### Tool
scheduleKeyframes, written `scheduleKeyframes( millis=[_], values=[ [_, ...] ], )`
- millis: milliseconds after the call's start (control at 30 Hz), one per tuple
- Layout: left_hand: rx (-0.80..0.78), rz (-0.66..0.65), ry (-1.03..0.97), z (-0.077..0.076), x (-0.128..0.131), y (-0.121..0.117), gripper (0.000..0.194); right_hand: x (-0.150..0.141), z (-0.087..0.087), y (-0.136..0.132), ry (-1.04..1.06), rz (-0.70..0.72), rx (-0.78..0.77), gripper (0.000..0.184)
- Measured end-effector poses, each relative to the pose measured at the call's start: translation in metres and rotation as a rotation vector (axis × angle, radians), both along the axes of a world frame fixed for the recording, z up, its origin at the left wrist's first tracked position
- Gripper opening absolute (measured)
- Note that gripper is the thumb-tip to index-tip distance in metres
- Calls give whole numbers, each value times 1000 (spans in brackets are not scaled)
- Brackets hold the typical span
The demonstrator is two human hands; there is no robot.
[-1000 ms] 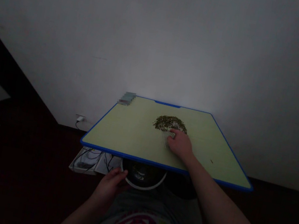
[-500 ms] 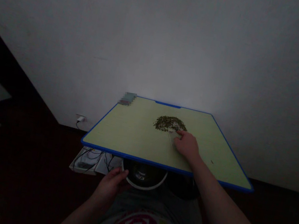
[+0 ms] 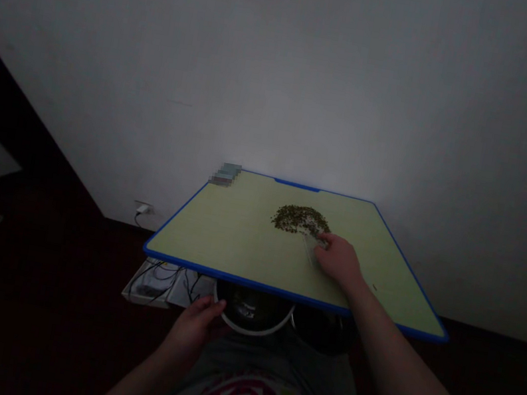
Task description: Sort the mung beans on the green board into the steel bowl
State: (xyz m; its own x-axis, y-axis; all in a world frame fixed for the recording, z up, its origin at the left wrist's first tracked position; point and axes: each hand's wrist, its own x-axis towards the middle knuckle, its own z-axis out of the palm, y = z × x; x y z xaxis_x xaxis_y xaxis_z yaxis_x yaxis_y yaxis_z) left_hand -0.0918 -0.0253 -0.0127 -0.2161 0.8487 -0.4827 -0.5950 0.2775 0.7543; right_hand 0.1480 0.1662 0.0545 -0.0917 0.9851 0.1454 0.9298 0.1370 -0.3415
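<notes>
The bowl is gripped at its rim by the left hand, thumb on top, just below the table's near edge. Up on the table, the seeds are being reached by the right hand, fingers bent at the pile's near right edge; whether anything is pinched there cannot be told in this dim light.
</notes>
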Motion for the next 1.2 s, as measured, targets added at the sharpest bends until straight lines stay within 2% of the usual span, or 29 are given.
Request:
scheduleKeyframes(
  millis=[400, 633, 733, 967, 1200],
  values=[
    [0, 4, 4, -4, -1, 1, 17, 10, -4, 5, 24, -22, 5, 45],
    [0, -4, -12, -8, -2, 0, 19, 30, -5, -3, 37, 137, -41, 43],
    [-7, 10, -9, -6, -1, 1, 17, 40, -5, -11, 52, 144, -57, 43],
    [-38, 30, 7, 0, 0, 1, 17, 69, -7, -13, 60, 94, -71, 42],
    [-20, 12, -5, -6, -2, 2, 21, 99, -7, 8, 27, -95, -91, 45]
  ],
)
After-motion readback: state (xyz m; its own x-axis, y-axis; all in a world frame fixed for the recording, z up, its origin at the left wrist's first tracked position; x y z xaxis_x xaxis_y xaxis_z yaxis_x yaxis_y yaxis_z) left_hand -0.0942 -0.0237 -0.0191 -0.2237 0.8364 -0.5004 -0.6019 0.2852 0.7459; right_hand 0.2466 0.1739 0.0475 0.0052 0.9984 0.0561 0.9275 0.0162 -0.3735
